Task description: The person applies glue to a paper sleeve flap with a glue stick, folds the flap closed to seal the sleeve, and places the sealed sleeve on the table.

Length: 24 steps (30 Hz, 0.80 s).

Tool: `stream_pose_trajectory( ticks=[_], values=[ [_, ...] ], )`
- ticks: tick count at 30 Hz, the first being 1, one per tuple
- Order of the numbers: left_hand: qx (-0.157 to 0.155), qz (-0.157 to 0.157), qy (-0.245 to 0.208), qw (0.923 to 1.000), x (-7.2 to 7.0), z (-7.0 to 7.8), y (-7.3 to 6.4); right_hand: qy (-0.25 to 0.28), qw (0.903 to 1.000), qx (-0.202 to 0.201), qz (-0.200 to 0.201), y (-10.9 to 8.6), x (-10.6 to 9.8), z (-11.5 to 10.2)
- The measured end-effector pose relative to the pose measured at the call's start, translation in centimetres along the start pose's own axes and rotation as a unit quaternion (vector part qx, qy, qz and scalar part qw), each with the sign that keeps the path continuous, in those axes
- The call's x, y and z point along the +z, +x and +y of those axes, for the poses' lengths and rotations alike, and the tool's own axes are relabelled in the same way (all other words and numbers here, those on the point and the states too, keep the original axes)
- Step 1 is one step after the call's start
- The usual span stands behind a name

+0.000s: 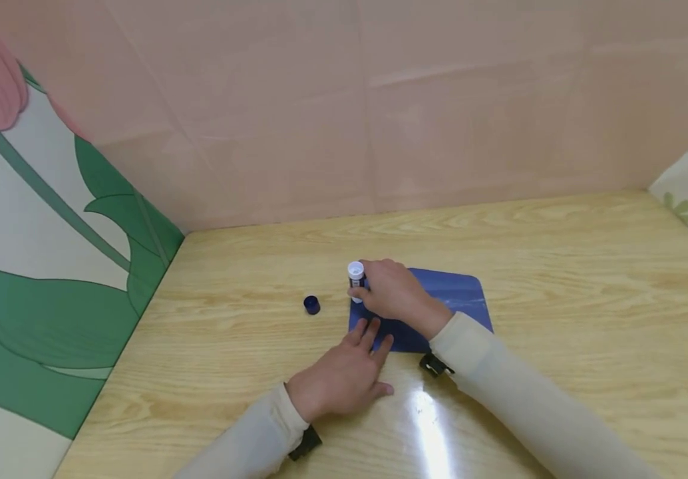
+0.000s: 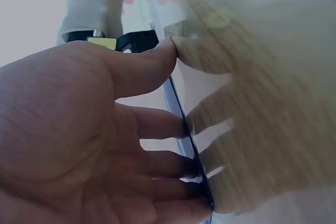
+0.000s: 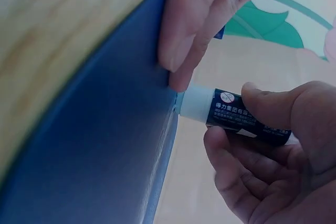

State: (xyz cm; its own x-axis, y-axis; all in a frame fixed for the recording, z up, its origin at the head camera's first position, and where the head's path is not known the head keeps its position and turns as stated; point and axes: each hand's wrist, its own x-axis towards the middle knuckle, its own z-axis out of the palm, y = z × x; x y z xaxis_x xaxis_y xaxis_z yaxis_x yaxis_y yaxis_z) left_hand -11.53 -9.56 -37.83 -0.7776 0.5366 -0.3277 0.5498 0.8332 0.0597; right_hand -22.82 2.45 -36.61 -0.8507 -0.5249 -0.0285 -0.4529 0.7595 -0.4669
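My right hand (image 1: 394,289) grips a glue stick (image 1: 356,279) with a dark label and white ends. In the right wrist view the glue stick (image 3: 247,116) has its tip right at the face of a dark blue sheet (image 3: 100,114), between thumb and curled fingers. The blue sheet (image 1: 458,293) lies flat on the table. My left hand (image 1: 344,376) rests with spread, straight fingers on the sheet's near left edge; in the left wrist view its fingertips (image 2: 186,166) meet that edge. A small dark blue cap (image 1: 311,305) stands left of the sheet.
The wooden table (image 1: 589,299) shows a bright reflection near its front. A pink covering (image 1: 380,120) rises behind it, and a panel with green leaves (image 1: 32,313) stands along the left side. Black straps (image 1: 435,364) sit at both wrists.
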Motion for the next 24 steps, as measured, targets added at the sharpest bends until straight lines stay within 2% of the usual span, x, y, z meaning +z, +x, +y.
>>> stream_pose_trajectory(
  ticks=[10,24],
  values=[
    [-0.015,-0.030,-0.007,0.9994,-0.2,0.2,0.2,0.010,0.9998,-0.014,0.007,-0.8,-0.7,1.1],
    [-0.022,-0.031,0.009,0.9992,0.0,0.5,0.2,0.005,0.9997,-0.024,0.007,-2.4,-1.9,3.7]
  ],
)
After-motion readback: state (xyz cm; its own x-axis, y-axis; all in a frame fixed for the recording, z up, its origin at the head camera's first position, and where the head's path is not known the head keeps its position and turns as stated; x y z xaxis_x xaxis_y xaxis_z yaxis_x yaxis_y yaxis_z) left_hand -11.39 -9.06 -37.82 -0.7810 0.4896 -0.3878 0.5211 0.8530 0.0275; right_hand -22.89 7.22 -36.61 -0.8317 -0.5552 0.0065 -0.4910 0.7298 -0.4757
